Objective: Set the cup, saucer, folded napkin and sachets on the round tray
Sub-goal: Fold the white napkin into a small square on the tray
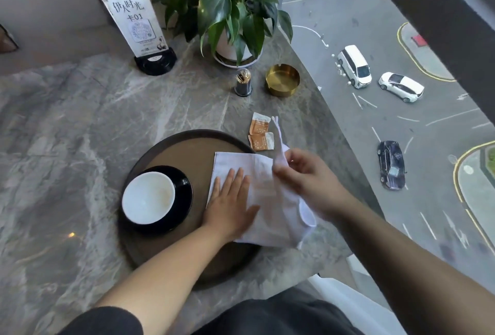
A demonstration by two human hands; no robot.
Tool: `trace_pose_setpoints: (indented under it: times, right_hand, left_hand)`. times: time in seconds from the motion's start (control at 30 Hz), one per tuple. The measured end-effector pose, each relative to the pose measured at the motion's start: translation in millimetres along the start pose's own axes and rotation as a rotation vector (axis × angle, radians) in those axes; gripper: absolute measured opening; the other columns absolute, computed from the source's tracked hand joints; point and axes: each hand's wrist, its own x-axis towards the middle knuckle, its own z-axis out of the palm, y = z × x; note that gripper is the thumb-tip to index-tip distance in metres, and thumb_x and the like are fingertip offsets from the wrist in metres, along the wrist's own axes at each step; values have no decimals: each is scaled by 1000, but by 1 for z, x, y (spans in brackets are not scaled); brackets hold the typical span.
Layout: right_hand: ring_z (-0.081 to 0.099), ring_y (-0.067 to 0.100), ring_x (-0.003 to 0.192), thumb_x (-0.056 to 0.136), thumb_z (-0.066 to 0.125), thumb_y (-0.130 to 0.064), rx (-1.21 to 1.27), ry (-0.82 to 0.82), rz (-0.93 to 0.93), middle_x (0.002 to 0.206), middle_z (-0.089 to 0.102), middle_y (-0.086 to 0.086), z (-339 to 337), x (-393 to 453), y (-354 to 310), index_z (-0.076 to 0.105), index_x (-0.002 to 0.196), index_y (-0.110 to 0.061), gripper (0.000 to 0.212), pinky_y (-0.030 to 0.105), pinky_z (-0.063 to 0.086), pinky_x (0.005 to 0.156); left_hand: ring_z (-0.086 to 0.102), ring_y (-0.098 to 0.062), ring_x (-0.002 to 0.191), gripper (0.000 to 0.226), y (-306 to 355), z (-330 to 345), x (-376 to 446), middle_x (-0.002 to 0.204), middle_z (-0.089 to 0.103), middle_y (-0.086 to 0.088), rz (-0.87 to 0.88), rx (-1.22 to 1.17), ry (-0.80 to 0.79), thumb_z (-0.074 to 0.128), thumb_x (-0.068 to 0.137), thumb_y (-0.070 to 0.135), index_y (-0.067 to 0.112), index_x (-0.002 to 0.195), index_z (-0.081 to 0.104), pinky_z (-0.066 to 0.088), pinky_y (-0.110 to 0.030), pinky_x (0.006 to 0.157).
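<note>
— How is the thin white cloth napkin (263,190) seen?

— Half-folded and creased, it is spread over the right edge of the round dark-rimmed brown tray (187,147), beside the white cup (148,196) on its glossy black saucer (184,187).

— And the hands?

— It is pressed flat by the left hand (230,207), fingers spread; one corner is pinched and lifted by the right hand (308,174). Two orange paper sachets (261,134) are left on the grey marble table (80,120).

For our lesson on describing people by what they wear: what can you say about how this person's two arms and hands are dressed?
Both forearms are bare. The left hand and right hand wear no gloves, and no rings, watch or bracelet can be seen. A dark black sleeve covers the left upper arm, ending near the elbow. The right arm shows no sleeve within the picture. The fingers carry nothing visible; nail details are too blurred to tell.
</note>
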Motion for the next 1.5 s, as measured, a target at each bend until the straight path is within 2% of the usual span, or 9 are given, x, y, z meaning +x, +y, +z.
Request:
trace_pose_setpoints:
  times: [0.17, 0.27, 0.43, 0.7, 0.93, 1.1, 1.23, 1.33, 1.5]
  right_hand:
    - [56, 10, 57, 90, 58, -31, -358, 3, -6, 64, 61, -7, 64, 36, 30, 54, 71, -22, 21, 30, 47, 57]
    - [60, 16, 68, 90, 54, -35, -519, 20, -6, 71, 64, -3, 86, 50, 47, 54, 76, -21, 20, 35, 48, 63]
    - [57, 21, 67, 89, 50, -35, -700, 36, 15, 69, 62, -1, 105, 69, 72, 49, 76, -21, 19, 34, 45, 59]
    - [60, 28, 76, 89, 49, -39, -904, 11, 68, 76, 63, 1, 115, 78, 98, 47, 82, -24, 17, 31, 38, 57]
    - [60, 24, 67, 84, 35, -71, -1010, 52, 22, 75, 64, -3, 122, 74, 104, 46, 87, -27, 46, 30, 41, 53]
    - [64, 26, 72, 88, 30, -67, -1132, -14, -99, 82, 69, -1, 118, 63, 105, 54, 100, -26, 49, 30, 42, 54]
    - [66, 27, 82, 93, 48, -41, -1060, -16, -243, 97, 68, 1, 102, 52, 98, 62, 104, -20, 27, 33, 49, 63]
    - [61, 26, 83, 86, 61, -21, -823, 274, -271, 93, 60, 6, 63, 48, 90, 66, 92, -14, 10, 33, 47, 67]
    - [51, 37, 96, 82, 53, -27, -704, 483, 231, 106, 54, 21, -5, 66, 85, 60, 100, -14, 24, 35, 42, 85]
  left_hand:
    - [-33, -30, 137, 76, -7, 4, -36, 157, -18, -15, -25, 10, -22, 7, 86, 44, 5, 148, -15, -10, -50, 115]
    - [-25, -28, 142, 76, -16, 11, -58, 159, -14, -14, -40, -53, -51, 25, 94, 43, 6, 148, -13, -12, -47, 116]
    - [-26, -22, 142, 72, -23, 16, -82, 161, -3, -9, 12, -137, -15, 8, 92, 55, 17, 152, 2, -16, -43, 115]
    - [-33, -21, 135, 71, -43, 17, -111, 160, -9, -12, 50, -94, -92, 29, 93, 50, 9, 149, 15, -24, -42, 110]
    - [1, -25, 147, 61, -50, 4, -128, 159, 9, -10, -11, -208, -64, 37, 94, 38, 8, 147, 28, -5, -42, 116]
    - [55, -26, 116, 42, -53, -6, -138, 125, 59, -10, -174, -468, 299, 61, 78, 14, 6, 119, 60, 45, -38, 99]
    - [50, -27, 123, 44, -33, -11, -120, 130, 56, -11, 26, -393, 335, 49, 81, 24, 9, 121, 57, 44, -40, 101]
    - [34, -32, 138, 59, -20, -6, -99, 148, 41, -14, 64, -203, 116, 41, 86, 41, 9, 135, 50, 31, -51, 110]
    - [-33, -27, 138, 81, -25, 23, -84, 153, -26, -9, 96, -41, -120, 9, 90, 63, 11, 148, -12, -19, -49, 113]
